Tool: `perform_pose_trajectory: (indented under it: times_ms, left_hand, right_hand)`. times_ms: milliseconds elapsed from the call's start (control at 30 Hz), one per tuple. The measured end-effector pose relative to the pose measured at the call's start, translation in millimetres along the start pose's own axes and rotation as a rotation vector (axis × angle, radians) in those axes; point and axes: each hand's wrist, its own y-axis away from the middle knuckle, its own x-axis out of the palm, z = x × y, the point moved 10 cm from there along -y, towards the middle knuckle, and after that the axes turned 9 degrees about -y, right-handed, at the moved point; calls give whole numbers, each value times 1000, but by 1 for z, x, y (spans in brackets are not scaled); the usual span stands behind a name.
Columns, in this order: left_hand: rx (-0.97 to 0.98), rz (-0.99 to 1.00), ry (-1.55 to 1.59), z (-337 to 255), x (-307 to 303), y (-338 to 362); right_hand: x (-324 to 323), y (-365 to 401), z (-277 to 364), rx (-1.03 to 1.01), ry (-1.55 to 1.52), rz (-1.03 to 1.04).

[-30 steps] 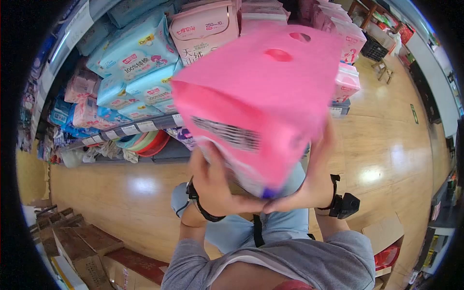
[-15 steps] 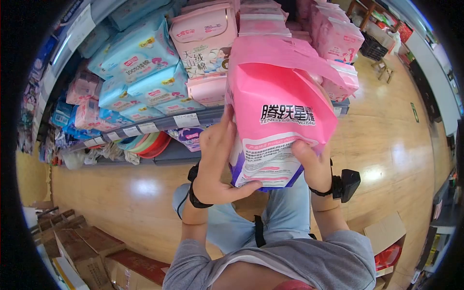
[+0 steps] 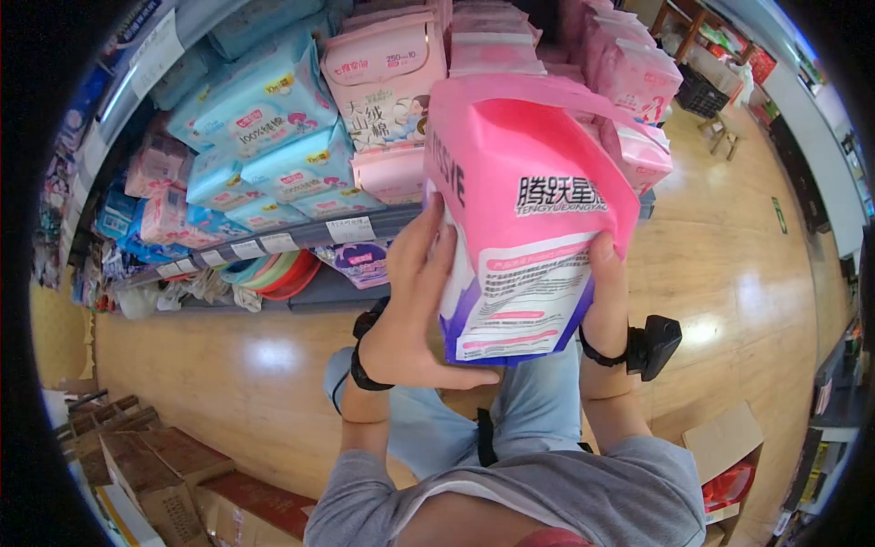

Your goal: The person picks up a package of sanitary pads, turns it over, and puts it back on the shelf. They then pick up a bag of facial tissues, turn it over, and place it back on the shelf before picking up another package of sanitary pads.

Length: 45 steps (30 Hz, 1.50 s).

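Both hands hold a large pink soft plastic pack (image 3: 524, 164) with a strap handle on top, tilted in front of the shelf. Black lettering, a white text panel and a purple lower edge show on it. My left hand (image 3: 410, 310) presses against the left side, with its thumb stretched under the bottom edge. At the right edge, my right hand (image 3: 605, 292) has its thumb on the front; its other fingers are hidden behind the pack. Just beyond stand a pale pink pack (image 3: 383, 82) and blue packs (image 3: 283, 118).
More pink packs (image 3: 638, 77) line the shelf (image 3: 305, 239) at the right. Coloured basins (image 3: 292, 273) sit under it. Cardboard boxes (image 3: 164, 474) lie at lower left, an open carton (image 3: 725, 442) at lower right. A small wooden stool (image 3: 720, 137) stands on the floor.
The pack has turned slightly, so lettering on its left side now shows. My right thumb has moved up along its right edge, and my left thumb has slid below the bottom edge.
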Motion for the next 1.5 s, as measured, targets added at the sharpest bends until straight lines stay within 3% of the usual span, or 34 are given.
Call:
perform_pose_trajectory:
  times_ms: [233,333,433,500,533,700,833,933,967,1033,1267,1500]
  left_hand:
    - [164,-154,-201,-16,-11,-10]
    - [186,-237,-105,-23,-15,-3]
    - [159,-255,-34,-39,-13,9]
    - [96,-360,181,-39,-10,17]
    - [58,-354,189,-39,-6,20]
    - [128,-297,211,-52,7,20]
    - [133,-44,341,-53,40,13]
    - [-49,-26,893,-41,67,12]
    - [-39,-21,895,-44,72,12]
    - [-249,-64,835,-25,85,14]
    - [-282,-67,721,-14,104,18]
    - [-289,-153,637,-14,97,17]
  right_hand:
    - [13,-10,33,-74,24,76]
    - [12,0,35,22,114,84]
    - [8,14,48,-60,90,97]
    - [9,27,63,-266,277,176]
    - [1,27,50,-209,101,165]
    - [-11,58,34,-97,-46,118]
    - [-48,72,25,-116,-71,27]
    - [-73,80,13,-131,-135,-55]
    - [-81,83,7,-130,-166,-96]
    - [-89,87,-3,-169,-220,-109]
    - [-103,96,-16,-134,-88,-266]
    - [-93,88,8,-176,-27,-264]
